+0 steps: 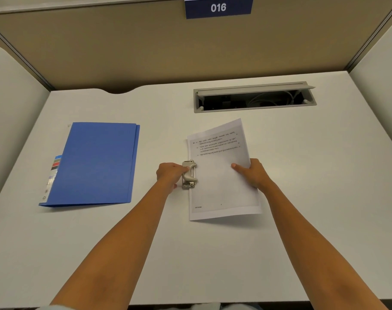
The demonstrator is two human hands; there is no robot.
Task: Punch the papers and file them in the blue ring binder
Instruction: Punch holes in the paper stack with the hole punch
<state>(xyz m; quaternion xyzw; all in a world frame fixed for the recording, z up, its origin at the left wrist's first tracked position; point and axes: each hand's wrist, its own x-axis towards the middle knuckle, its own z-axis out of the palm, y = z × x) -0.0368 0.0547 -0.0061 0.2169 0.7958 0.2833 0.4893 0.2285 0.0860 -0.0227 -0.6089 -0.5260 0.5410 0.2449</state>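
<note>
Left grip point(171, 174): fingers curled onto the hole punch point(189, 174), apparently pressing its lever.
Right grip point(252, 173): pinches the papers' point(222, 175) right edge; left edge sits in the punch.
Binder point(94, 163): blue, closed, on the counter point(302, 175), well left.
Risk: papers look tilted, so holes may land crooked; an uneven stack would punch misaligned.

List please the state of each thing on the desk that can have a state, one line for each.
blue ring binder: closed, lying flat on the desk.
hole punch: on the paper's left edge, lever up.
paper: left edge in the punch, right side lifted.
cable hatch: lid open, cables visible.
left hand: grips the punch.
right hand: holds the paper's right edge.
</note>
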